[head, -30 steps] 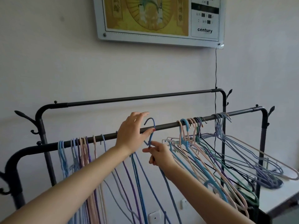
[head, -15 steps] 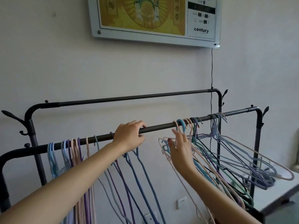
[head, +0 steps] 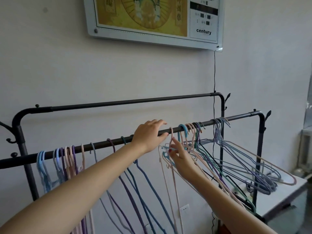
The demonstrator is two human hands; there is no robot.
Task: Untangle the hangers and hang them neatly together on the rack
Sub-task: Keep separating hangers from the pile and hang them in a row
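Two hands at the front rail of a black rack

The left hand (head: 149, 135) rests on the front rail (head: 101, 145); just right of it the right hand (head: 179, 153) pinches a pink hanger (head: 171, 137) below its hook; tangled hangers (head: 236, 159) crowd right of that grip; neat hangers (head: 67, 159) hang well left.

Your left hand (head: 148, 135) rests over the rack's front rail (head: 101, 145), fingers draped. Just right and below, your right hand (head: 179, 153) pinches a pink hanger (head: 171, 137).
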